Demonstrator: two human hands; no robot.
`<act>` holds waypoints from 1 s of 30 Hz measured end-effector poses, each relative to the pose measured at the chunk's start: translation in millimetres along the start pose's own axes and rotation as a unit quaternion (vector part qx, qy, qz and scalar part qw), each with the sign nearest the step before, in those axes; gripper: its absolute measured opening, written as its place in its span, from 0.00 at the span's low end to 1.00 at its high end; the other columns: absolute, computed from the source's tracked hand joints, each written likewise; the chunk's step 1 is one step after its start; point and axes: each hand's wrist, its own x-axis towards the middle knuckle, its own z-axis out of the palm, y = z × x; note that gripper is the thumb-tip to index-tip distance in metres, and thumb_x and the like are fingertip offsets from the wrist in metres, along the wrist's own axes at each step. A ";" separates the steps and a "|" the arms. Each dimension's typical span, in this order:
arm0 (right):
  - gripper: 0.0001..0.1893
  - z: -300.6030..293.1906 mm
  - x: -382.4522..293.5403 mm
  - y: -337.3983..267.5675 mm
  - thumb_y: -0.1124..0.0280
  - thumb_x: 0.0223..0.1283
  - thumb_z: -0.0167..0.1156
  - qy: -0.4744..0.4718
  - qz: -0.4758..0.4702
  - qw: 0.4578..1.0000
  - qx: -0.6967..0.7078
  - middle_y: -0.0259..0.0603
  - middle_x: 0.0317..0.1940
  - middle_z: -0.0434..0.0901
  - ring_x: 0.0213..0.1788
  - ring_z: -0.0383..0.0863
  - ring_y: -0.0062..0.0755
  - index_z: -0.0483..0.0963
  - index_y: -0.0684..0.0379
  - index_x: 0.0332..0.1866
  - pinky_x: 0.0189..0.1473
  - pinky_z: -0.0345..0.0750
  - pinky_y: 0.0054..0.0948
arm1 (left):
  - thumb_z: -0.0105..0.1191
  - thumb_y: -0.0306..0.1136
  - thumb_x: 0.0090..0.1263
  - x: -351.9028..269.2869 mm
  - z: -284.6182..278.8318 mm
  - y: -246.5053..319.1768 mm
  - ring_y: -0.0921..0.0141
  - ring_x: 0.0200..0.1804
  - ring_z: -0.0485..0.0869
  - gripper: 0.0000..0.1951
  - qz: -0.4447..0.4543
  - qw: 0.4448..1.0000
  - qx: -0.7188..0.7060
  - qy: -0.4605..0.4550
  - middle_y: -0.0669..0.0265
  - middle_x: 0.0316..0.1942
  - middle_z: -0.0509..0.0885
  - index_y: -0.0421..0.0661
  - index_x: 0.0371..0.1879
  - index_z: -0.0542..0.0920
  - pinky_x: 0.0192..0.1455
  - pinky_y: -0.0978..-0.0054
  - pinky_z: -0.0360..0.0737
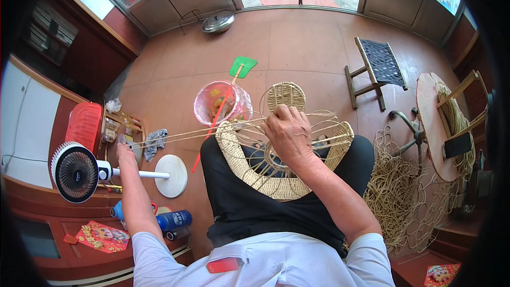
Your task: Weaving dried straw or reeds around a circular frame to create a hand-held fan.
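On my lap lies a partly woven basket-like piece (263, 185) of pale straw-coloured cord, its wide band plaited and its centre an open ring of spokes. Over the far side of it, my right hand (289, 133) is closed with its fingers curled on the cord; the fingertips are hidden. Strands of cord (191, 133) stretch taut to the left from there. My left hand (126, 150) grips their other end at arm's length, near a low shelf. Just beyond my right hand is a round woven part (286, 95) with thin loops of cord around it.
A pink bin (199, 105) with a green fly swatter (243, 67) across it stands ahead. At left is a white fan (77, 173) on a round base (171, 176). Loose cord (390, 195) heaps at right, near a woven stool (380, 63) and a round board (426, 115) bearing a phone (457, 145).
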 end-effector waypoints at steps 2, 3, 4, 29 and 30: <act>0.10 -0.1 0.2 0.5 0.60 0.70 0.76 -0.001 0.005 1.000 -0.001 0.34 0.46 0.81 0.51 0.84 0.38 0.86 0.54 0.37 0.55 0.80 0.42 | 0.53 0.48 0.84 14.9 -1.2 -2.2 0.69 0.16 0.63 0.22 -0.020 0.998 -0.016 0.064 0.78 0.16 0.65 0.63 0.20 0.74 0.22 0.59 0.55; 0.10 -0.1 -0.1 0.8 0.61 0.70 0.76 -0.001 0.004 1.000 -0.003 0.34 0.46 0.81 0.51 0.84 0.38 0.86 0.54 0.37 0.55 0.80 0.42 | 0.54 0.47 0.84 21.8 -4.5 -4.2 0.69 0.17 0.63 0.21 -0.021 0.996 -0.013 0.084 0.77 0.16 0.65 0.63 0.20 0.75 0.22 0.58 0.56; 0.10 0.1 -0.3 0.8 0.61 0.69 0.76 0.002 0.003 1.000 -0.004 0.34 0.46 0.81 0.51 0.84 0.38 0.86 0.54 0.37 0.55 0.80 0.42 | 0.54 0.47 0.84 28.4 -11.7 -5.9 0.69 0.17 0.64 0.21 -0.027 0.996 -0.009 0.088 0.77 0.16 0.66 0.63 0.20 0.76 0.23 0.58 0.56; 0.09 7.6 2.4 -2.0 0.67 0.62 0.78 0.040 0.028 0.999 -0.013 0.36 0.40 0.80 0.45 0.84 0.42 0.83 0.56 0.32 0.50 0.81 0.44 | 0.62 0.46 0.88 -526.7 152.0 -51.7 0.56 0.54 0.92 0.17 0.499 0.509 0.339 -0.614 0.57 0.42 0.94 0.43 0.49 0.93 0.61 0.51 0.83; 0.10 7.4 2.2 -2.3 0.67 0.62 0.78 0.039 0.024 0.999 -0.011 0.36 0.40 0.79 0.45 0.84 0.42 0.83 0.55 0.32 0.50 0.81 0.44 | 0.63 0.45 0.87 -525.5 149.2 -51.7 0.56 0.52 0.93 0.16 0.479 0.527 0.319 -0.625 0.57 0.42 0.93 0.43 0.49 0.93 0.59 0.52 0.83</act>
